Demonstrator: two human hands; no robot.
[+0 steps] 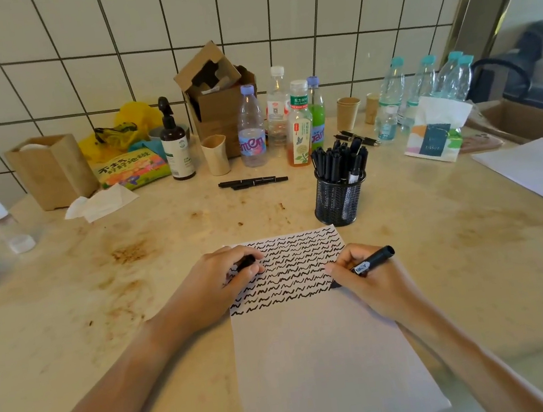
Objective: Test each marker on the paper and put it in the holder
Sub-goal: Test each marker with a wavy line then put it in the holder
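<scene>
A white paper [320, 355] lies in front of me, its top part covered with rows of black squiggles. My right hand [366, 279] grips a black marker [375, 259], tip down at the right end of the lowest squiggle row. My left hand [218, 282] rests on the paper's left edge and pinches a black marker cap [246, 262]. Just beyond the paper stands a black mesh holder [340, 198] with several black markers in it. Two loose black markers [253, 182] lie on the table further back.
Drink bottles [251, 129], a dark pump bottle [175, 142], paper cups [347, 111], a cardboard box [217, 92] and a tissue pack [433, 136] crowd the back by the tiled wall. More pens [357, 137] lie behind the holder. Another white sheet [541, 170] lies at right.
</scene>
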